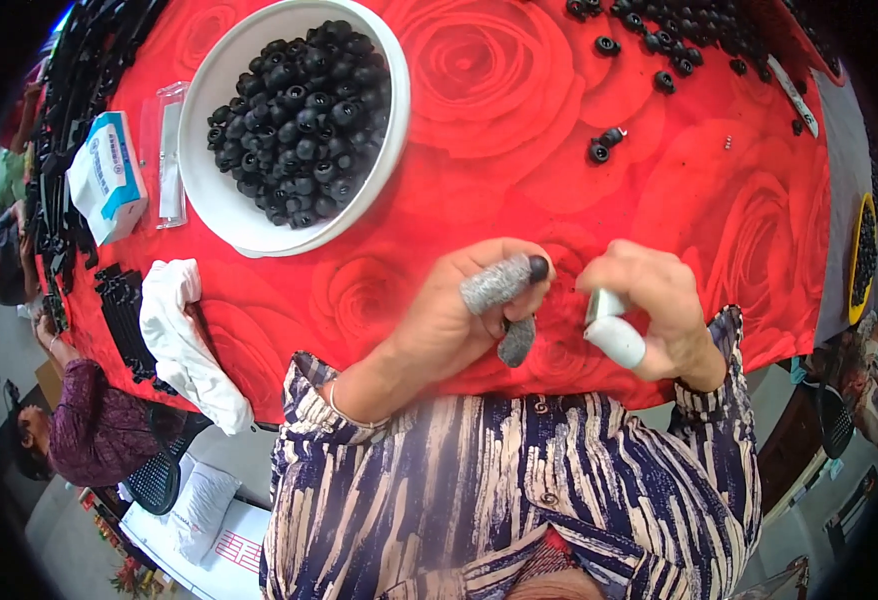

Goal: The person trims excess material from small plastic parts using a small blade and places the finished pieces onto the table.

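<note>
My left hand (479,305) is closed in a pinch in front of my chest, with grey fabric sleeves on its thumb and a finger. A small black round part (538,267) shows at its fingertips; most of it is hidden. Just to the right, my right hand (654,305) is curled, its thumb in a white cover (615,342). Something pale and shiny (607,303) sits between its thumb and bent fingers, too blurred to name. The two hands are a short gap apart, above the red rose-patterned cloth (499,75).
A white bowl (395,150) full of black round parts stands at the left. More loose parts (601,150) are scattered toward the far right. A tissue pack (109,178), a clear case (170,155), a white cloth (174,330) and black strips (124,315) lie left. Another person (99,420) sits beyond.
</note>
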Demonstrator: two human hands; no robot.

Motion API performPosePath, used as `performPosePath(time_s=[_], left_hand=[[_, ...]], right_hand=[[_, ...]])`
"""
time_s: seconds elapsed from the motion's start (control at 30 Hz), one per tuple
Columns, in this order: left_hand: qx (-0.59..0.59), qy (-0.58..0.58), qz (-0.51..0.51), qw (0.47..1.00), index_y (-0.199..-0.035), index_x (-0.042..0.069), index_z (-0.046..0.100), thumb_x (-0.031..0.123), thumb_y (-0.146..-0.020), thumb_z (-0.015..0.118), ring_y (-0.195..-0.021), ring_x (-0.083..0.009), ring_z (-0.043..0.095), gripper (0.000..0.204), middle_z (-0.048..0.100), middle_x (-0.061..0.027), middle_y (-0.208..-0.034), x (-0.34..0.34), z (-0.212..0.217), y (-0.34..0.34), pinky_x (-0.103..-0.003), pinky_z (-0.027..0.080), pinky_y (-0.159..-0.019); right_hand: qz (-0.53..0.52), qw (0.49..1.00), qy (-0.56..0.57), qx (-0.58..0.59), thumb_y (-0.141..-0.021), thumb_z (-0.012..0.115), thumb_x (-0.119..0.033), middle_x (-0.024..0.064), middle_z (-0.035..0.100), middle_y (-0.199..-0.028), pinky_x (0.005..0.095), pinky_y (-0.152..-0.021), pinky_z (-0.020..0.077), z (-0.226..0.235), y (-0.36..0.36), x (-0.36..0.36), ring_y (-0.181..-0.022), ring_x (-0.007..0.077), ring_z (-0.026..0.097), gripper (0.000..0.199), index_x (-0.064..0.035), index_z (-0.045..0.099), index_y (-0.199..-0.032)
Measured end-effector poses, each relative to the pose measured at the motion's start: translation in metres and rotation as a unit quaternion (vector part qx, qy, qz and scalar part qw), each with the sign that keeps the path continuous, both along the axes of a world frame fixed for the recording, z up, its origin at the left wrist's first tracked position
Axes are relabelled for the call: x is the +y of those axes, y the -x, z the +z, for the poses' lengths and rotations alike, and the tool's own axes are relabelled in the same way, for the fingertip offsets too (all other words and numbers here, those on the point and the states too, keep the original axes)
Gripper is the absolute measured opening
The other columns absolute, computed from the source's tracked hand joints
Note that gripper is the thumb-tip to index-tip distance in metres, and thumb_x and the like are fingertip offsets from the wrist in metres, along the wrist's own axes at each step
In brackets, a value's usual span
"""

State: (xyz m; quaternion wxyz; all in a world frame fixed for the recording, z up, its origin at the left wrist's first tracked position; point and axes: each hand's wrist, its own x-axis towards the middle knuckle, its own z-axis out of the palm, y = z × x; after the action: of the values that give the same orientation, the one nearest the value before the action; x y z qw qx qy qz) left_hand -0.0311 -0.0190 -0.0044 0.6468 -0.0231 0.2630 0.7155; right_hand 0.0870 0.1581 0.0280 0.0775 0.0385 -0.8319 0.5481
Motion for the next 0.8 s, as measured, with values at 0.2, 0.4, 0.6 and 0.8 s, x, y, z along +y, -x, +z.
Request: performPosePath(time_s=[0.2,0.4,0.6,0.8], left_hand=[[-0.008,0.041,-0.009,0.999,-0.104,-0.001,0.057,0.014,-0.088,0.057,-0.07,-0.0069,0.047,0.022,0.057,-0.0022,-0.086,0.003,0.004,-0.014,-0.018,0.039,-0.065],[-0.039,0.041,-0.024,0.998,-0.104,0.0,0.058,0.014,-0.088,0.058,-0.072,-0.0059,0.049,0.022,0.058,-0.0009,-0.085,0.006,0.0,-0.017,-0.018,0.04,-0.064],[0.016,0.076,-0.03,0.997,-0.104,-0.001,0.058,0.014,-0.089,0.057,-0.069,-0.0052,0.048,0.021,0.058,0.0,-0.084,0.008,0.005,-0.017,-0.018,0.041,-0.063],[-0.015,0.066,-0.038,0.997,-0.103,-0.001,0.057,0.013,-0.089,0.056,-0.068,-0.0044,0.049,0.02,0.058,0.0001,-0.083,0.006,0.001,-0.015,-0.016,0.042,-0.062]], right_hand=[[-0.083,0.992,-0.058,0.077,-0.064,0.071,-0.004,0.0083,0.055,-0.069,0.0301,-0.047,0.0409,-0.008,0.001,-0.014,-0.056,0.0205,0.053,0.036,0.0024,0.059,-0.098],[-0.079,0.972,-0.134,0.176,-0.06,0.07,-0.003,0.0066,0.053,-0.067,0.0308,-0.045,0.0406,-0.017,0.003,-0.017,-0.054,0.0202,0.053,0.041,0.0041,0.06,-0.098],[-0.083,0.955,-0.183,0.218,-0.056,0.069,-0.003,0.0059,0.052,-0.065,0.0303,-0.043,0.039,-0.022,0.002,-0.017,-0.051,0.0185,0.051,0.042,0.005,0.06,-0.096],[-0.089,0.953,-0.189,0.22,-0.057,0.069,-0.004,0.0056,0.049,-0.062,0.0306,-0.043,0.0386,-0.02,0.004,-0.019,-0.049,0.0187,0.05,0.035,0.0053,0.06,-0.09]])
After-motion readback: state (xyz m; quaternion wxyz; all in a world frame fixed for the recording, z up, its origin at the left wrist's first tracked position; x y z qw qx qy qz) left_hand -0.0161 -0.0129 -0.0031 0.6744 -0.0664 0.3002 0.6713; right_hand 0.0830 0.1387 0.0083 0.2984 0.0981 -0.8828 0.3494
